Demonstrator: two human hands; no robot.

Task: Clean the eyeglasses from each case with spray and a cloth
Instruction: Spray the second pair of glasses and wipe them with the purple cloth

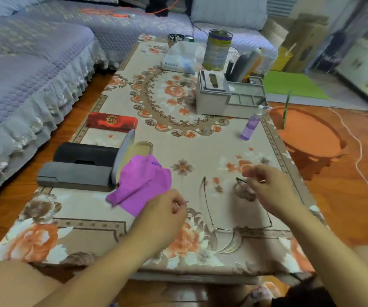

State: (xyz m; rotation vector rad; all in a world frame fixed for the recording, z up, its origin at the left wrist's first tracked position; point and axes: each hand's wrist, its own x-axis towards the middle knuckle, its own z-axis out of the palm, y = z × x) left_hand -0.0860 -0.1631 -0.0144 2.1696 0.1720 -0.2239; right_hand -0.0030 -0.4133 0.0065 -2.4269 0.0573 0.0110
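Observation:
Thin metal eyeglasses (229, 231) lie on the floral tablecloth (90, 229) near the front edge, with both temples unfolded and pointing away from me. My right hand (269, 189) hovers over the right temple's tip, blurred, with its fingers loosely curled. I cannot tell whether it touches the temple. My left hand (165, 211) is left of the glasses, fingers loosely curled with nothing seen in them, and its back overlaps a purple cloth (143, 182). The cloth drapes out of an open silver case (132, 149). A purple spray bottle (250, 125) stands at the right.
Three shut cases lie at the left: red (112, 121), black (85, 152) and grey (74, 175). A grey organiser (211, 98), a tissue pack (178, 58) and a tin (217, 49) stand further back. A sofa (23, 74) is on the left, an orange stool (307, 134) on the right.

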